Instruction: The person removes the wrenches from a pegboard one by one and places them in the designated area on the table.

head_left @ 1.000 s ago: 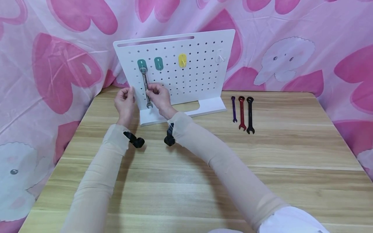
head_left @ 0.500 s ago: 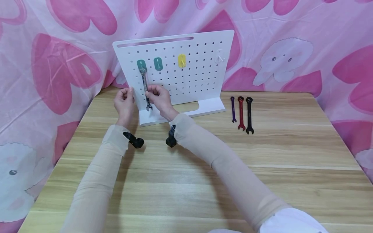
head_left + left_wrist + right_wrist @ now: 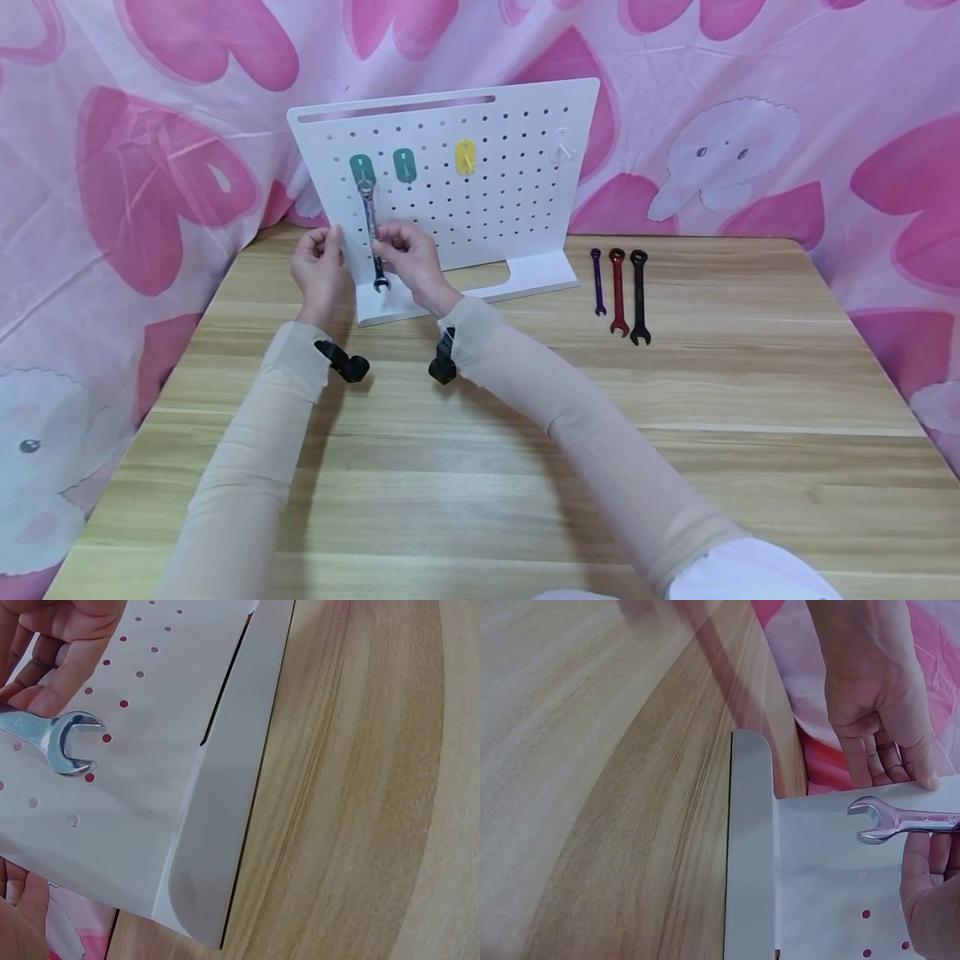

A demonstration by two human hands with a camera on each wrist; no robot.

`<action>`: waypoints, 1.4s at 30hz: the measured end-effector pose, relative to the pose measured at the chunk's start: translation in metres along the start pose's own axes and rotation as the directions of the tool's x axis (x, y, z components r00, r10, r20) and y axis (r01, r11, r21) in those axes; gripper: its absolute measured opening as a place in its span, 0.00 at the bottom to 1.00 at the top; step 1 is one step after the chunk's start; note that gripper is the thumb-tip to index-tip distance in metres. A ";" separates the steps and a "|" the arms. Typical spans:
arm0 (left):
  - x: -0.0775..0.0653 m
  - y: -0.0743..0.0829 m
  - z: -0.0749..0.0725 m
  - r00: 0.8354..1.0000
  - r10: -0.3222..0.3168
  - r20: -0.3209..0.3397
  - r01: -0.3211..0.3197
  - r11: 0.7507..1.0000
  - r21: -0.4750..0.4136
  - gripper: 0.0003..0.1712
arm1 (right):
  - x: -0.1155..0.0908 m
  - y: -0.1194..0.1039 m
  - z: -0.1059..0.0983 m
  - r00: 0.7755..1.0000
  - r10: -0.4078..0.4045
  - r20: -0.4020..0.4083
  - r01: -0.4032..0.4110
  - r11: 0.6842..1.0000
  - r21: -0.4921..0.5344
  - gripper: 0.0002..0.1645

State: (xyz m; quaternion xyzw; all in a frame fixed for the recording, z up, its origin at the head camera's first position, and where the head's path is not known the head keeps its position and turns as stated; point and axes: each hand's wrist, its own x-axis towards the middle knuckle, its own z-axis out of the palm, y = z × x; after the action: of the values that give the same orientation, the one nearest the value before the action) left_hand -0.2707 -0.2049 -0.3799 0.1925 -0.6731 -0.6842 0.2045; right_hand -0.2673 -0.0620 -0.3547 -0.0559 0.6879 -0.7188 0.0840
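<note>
A silver combination wrench [image 3: 372,221] hangs nearly upright before the white pegboard [image 3: 517,200], its ring end over the lower part of the leftmost green hook [image 3: 362,168]. My right hand [image 3: 411,257] pinches the wrench's shank between thumb and fingers, below the middle. In the left wrist view the wrench's open end [image 3: 64,742] points toward the board's base. My left hand [image 3: 318,265] pinches the board's left edge. The right wrist view has the left thumb [image 3: 922,769] at that edge, with the other fingers partly behind it.
Another green hook [image 3: 405,165], a yellow hook [image 3: 466,157] and a clear hook [image 3: 562,147] are on the board. Purple [image 3: 597,282], red [image 3: 618,292] and black [image 3: 640,297] wrenches lie in a row on the wooden table [image 3: 720,367]. A pink curtain [image 3: 750,67] hangs behind.
My right hand has lowered the silver wrench slightly, so its ring end sits a little lower against the green hook. My left hand stays at the board's edge.
</note>
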 end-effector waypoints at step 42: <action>-0.001 0.001 0.000 0.999 -0.041 0.014 0.041 0.999 0.008 0.13 | -0.026 -0.013 -0.008 0.992 0.081 0.096 -0.093 0.988 0.127 0.13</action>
State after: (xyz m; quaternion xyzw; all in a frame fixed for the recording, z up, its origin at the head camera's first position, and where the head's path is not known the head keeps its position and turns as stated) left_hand -0.2694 -0.2043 -0.3792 0.2020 -0.6732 -0.6868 0.1849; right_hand -0.2443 -0.0489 -0.3409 -0.0527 0.6364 -0.7548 0.1499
